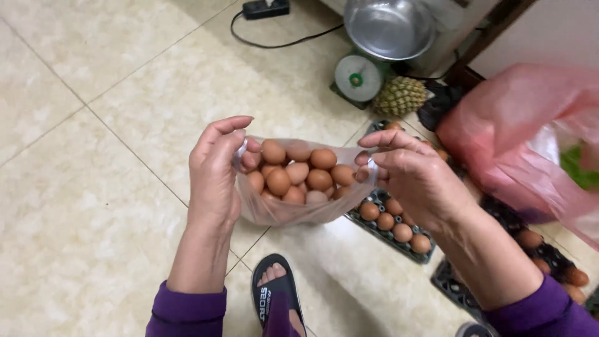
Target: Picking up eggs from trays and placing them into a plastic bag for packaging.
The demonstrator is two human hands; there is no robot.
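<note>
Left hand (pixel 215 171) and right hand (pixel 409 171) each pinch one side of the clear plastic bag (pixel 299 209) mouth, holding it open and aloft, brown eggs (pixel 296 175) inside, above the egg tray (pixel 393 228).

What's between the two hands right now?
In the head view, a clear plastic bag of brown eggs hangs between left hand and right hand.

Pale tiled floor (pixel 112 187). Far: steel bowl (pixel 390 26) atop a dial scale (pixel 357 77); pineapple (pixel 399 96) beside it; black power strip (pixel 265 8) with cord. Right: pink plastic bag (pixel 511 143); dark egg trays (pixel 393 228) partly filled. Near: black sandal (pixel 277 296).
</note>
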